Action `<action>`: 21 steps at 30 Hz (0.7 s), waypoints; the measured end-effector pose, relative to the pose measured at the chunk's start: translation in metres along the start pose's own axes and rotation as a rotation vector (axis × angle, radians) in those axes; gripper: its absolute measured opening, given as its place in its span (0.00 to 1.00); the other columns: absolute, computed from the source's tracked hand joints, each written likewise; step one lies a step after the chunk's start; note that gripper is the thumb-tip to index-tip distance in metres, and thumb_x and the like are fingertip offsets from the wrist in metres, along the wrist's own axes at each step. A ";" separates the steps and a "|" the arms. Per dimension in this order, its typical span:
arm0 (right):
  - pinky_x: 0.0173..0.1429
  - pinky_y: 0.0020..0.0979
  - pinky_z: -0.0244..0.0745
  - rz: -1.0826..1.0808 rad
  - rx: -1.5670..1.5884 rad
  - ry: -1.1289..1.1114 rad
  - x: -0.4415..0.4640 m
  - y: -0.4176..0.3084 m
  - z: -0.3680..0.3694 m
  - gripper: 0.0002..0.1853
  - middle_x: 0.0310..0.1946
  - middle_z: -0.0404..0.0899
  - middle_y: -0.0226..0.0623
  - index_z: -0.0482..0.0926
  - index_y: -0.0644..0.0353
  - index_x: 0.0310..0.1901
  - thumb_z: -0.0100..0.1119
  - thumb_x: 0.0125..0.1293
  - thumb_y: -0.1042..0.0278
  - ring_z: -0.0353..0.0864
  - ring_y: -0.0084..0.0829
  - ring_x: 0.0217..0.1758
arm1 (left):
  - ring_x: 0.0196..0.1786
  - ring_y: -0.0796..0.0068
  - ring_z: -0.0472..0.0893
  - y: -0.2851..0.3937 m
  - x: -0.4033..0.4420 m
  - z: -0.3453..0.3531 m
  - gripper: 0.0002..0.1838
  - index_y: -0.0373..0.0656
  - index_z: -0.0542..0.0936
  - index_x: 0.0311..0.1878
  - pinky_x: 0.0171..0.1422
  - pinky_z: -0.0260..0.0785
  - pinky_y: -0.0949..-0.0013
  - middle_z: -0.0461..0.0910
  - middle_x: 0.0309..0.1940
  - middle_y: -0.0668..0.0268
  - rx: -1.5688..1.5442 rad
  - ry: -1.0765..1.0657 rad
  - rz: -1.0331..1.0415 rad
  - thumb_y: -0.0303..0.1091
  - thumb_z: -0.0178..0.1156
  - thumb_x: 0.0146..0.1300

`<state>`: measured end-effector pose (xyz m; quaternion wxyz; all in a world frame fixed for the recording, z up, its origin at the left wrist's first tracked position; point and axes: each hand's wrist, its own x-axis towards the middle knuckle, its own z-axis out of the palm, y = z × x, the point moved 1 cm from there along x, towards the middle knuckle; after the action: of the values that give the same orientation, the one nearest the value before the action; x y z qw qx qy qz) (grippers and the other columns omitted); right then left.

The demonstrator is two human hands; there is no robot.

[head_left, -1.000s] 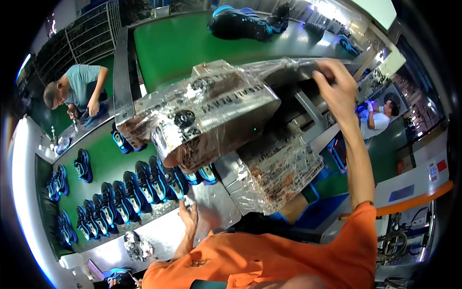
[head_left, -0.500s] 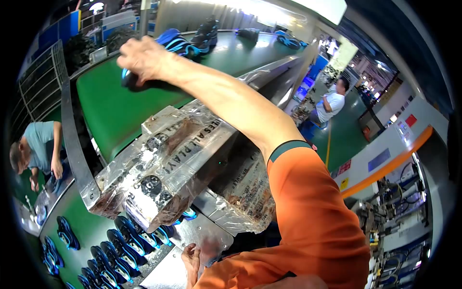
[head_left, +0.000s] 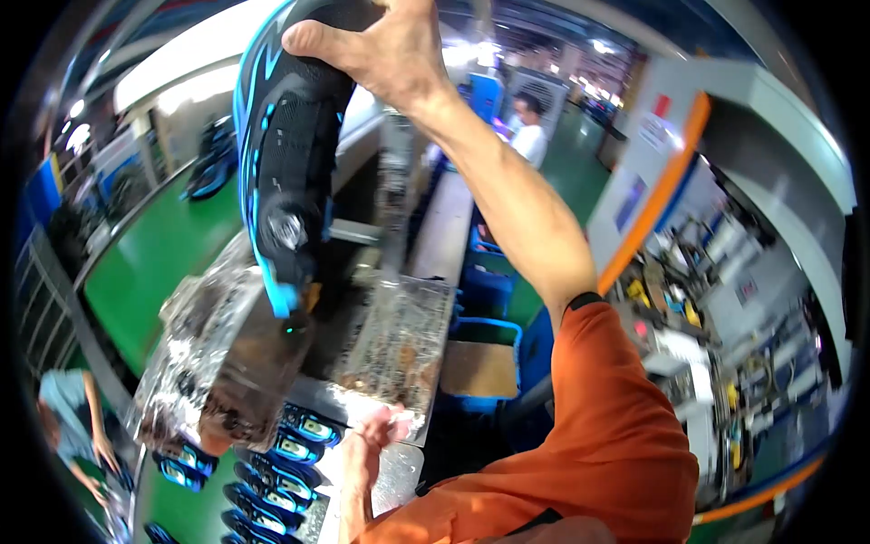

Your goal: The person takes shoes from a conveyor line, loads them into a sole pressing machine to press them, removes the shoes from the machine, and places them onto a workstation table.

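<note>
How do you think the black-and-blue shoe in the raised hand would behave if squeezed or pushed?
The shoe probably gives somewhat, as its upper looks like fabric mesh. Held near one end by the right hand, it might tilt or swing.

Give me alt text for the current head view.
A person's right hand holds up a black-and-blue shoe near plastic-wrapped equipment. Their left hand is lower, by a metal surface; more shoes sit alongside.

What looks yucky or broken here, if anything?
The box looks grubby: it's wrapped in crumpled clear plastic with brown smears. The shelf beside it looks stained too. The shoe in the right hand shows no clear damage, and I can't see any spill.
</note>
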<state>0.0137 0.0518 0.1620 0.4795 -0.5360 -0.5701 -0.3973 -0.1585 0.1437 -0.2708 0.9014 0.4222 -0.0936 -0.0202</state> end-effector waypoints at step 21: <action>0.62 0.28 0.66 1.304 -0.767 0.994 -0.531 -0.421 -0.374 0.37 0.49 0.78 0.37 0.72 0.61 0.58 0.72 0.41 0.69 0.74 0.27 0.54 | 0.55 0.74 0.74 -0.294 -0.043 0.415 0.33 0.31 0.65 0.67 0.63 0.64 0.70 0.75 0.56 0.61 0.379 -0.617 -0.284 0.26 0.66 0.59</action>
<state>-0.3767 -0.4782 -0.2450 0.5886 -0.6423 0.2910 -0.3953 -0.2651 -0.3545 -0.2430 0.7249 0.5643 -0.3031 -0.2534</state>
